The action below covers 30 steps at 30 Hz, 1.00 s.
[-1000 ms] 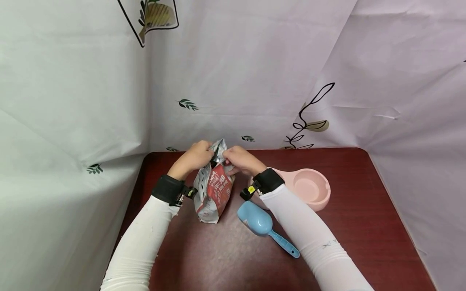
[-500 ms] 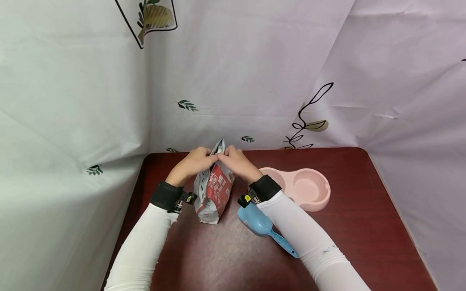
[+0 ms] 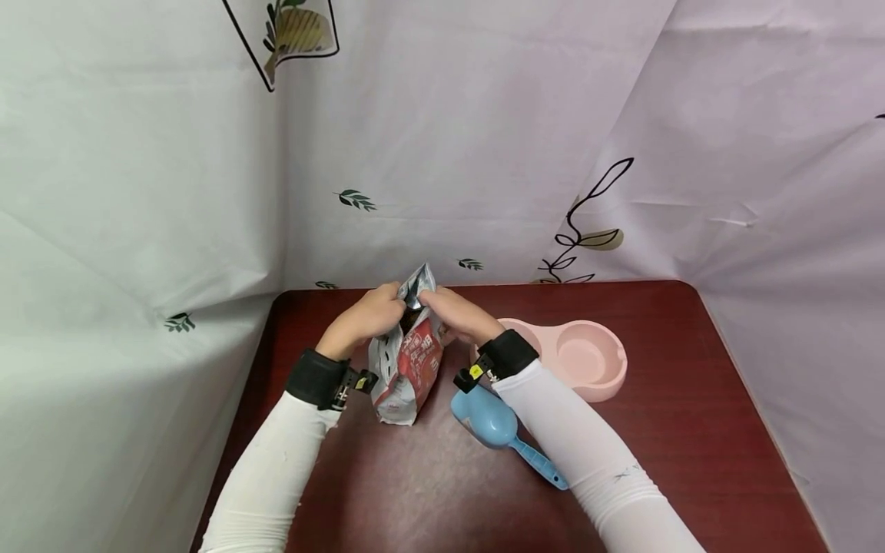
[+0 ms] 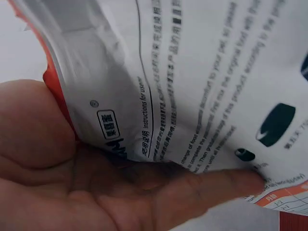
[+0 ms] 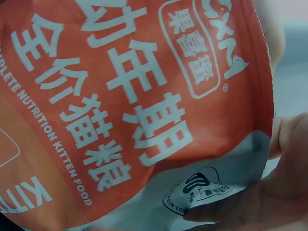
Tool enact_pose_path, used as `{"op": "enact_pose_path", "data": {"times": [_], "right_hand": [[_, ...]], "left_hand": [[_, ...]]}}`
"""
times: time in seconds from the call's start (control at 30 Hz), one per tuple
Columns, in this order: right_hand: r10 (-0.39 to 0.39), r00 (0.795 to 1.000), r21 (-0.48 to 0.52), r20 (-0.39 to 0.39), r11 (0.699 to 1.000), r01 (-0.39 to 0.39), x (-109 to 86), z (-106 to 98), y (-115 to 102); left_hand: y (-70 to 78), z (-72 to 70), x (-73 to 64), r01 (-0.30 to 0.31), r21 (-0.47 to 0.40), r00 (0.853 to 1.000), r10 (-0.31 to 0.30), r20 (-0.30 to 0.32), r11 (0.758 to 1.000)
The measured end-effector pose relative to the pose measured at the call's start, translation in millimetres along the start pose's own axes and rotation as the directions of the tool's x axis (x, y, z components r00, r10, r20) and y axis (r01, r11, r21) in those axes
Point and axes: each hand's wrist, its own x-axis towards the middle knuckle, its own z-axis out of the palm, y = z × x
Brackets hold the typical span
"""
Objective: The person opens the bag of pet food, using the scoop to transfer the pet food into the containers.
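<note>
A red and silver bag of kitten food [image 3: 418, 357] stands upright on the table, its top parted and the dark inside showing. My left hand [image 3: 369, 315] grips the bag's top edge from the left. In the left wrist view its fingers lie along the silver side panel printed with feeding text [image 4: 192, 86]. From the right, my right hand [image 3: 459, 313] pinches the opposite top edge with its thumb on the shiny lining. The right wrist view is filled by the red front of the bag [image 5: 134, 96], with fingers [image 5: 250, 207] at its lower right.
A blue scoop [image 3: 491, 418] lies right of the bag, its handle running toward the right forearm. Behind that forearm sits a pink double bowl [image 3: 615, 376], partly covered. The red-brown table [image 3: 691, 430] meets a white patterned cloth [image 3: 484, 153] at the back.
Half a second ago both hands were together at the bag's top. Now they have drawn apart and the mouth gapes wider. Scoop and bowl have stayed in place.
</note>
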Motion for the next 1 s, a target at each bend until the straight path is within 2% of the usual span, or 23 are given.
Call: {"op": "enact_pose_path", "data": {"times": [0.1, 0.3, 0.5, 0.63, 0.8, 1.0], "right_hand": [[-0.009, 1.000, 0.042, 0.008, 0.999, 0.009, -1.0, -0.4, 0.5], [-0.036, 0.999, 0.043, 0.025, 0.998, 0.035, -3.8, 5.1, 0.3], [-0.046, 0.999, 0.047, -0.001, 0.998, 0.046, -7.1, 5.6, 1.1], [-0.037, 0.999, 0.069, -0.021, 0.997, 0.039, -6.9, 5.1, 3.8], [-0.047, 0.998, 0.132, -0.040, 0.990, 0.052, -5.7, 5.2, 7.4], [-0.123, 0.989, 0.197, -0.078, 0.971, 0.136, -1.8, 5.2, 12.1]], "left_hand": [[-0.7, 1.6, -0.6, 0.007, -0.024, 1.000, -0.008, -0.019, 1.000], [-0.6, 3.8, -2.6, -0.011, 0.044, 0.997, 0.014, -0.073, 0.999], [0.3, 3.2, -7.8, 0.027, 0.030, 0.997, -0.025, -0.070, 0.999], [0.5, 2.4, -9.6, 0.041, 0.055, 0.997, -0.037, -0.074, 0.998], [-1.4, -0.9, -14.5, 0.026, 0.074, 0.994, -0.018, -0.110, 0.997], [-3.5, -9.3, -18.3, -0.017, 0.125, 0.985, 0.038, -0.169, 0.992]]}}
